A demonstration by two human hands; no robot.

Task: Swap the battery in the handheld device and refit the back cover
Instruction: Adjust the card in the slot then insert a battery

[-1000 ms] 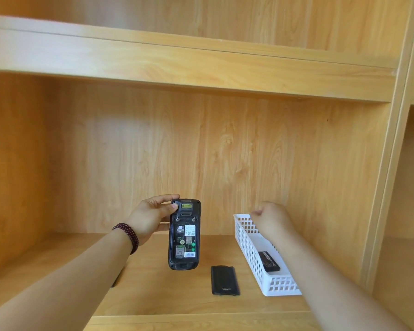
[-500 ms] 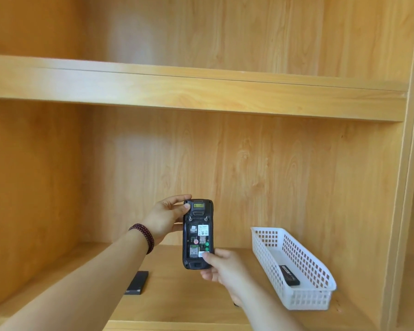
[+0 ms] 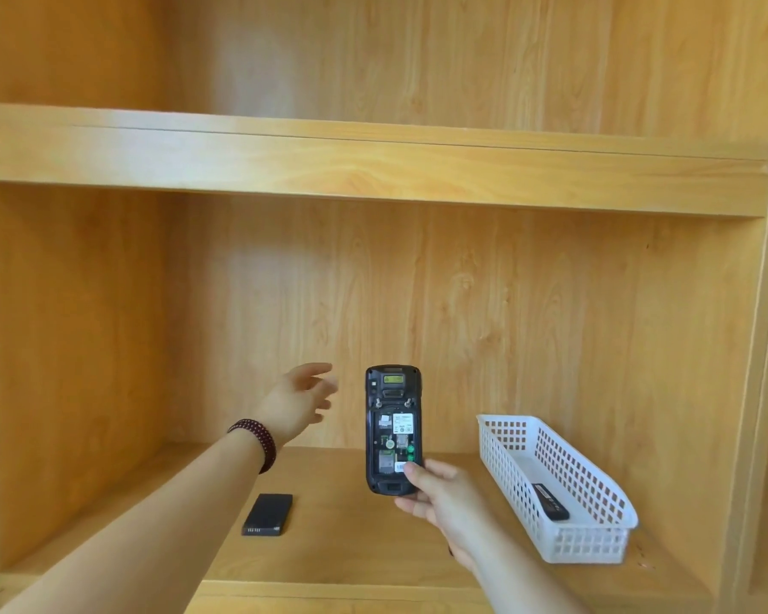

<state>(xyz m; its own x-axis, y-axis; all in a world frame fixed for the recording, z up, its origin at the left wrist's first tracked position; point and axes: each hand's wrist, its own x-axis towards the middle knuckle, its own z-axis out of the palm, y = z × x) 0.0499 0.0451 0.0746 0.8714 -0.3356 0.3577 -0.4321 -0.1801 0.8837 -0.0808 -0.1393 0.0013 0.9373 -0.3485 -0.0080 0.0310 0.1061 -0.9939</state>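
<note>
My right hand (image 3: 435, 496) pinches the handheld device (image 3: 393, 429) by its lower end at centre frame, upright, back open and battery bay bare. My left hand (image 3: 300, 403) hangs beside it with fingers spread, holding nothing. A dark flat piece (image 3: 268, 514), battery or cover, I cannot tell which, lies on the shelf (image 3: 351, 538) at lower left; another (image 3: 550, 502) sits in the white basket (image 3: 595, 542) at right. I should steady the device well before reaching.

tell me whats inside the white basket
One flat black battery-like piece lies on the basket floor toward its near end. The near wall's mesh partly screens the floor behind it.
</note>
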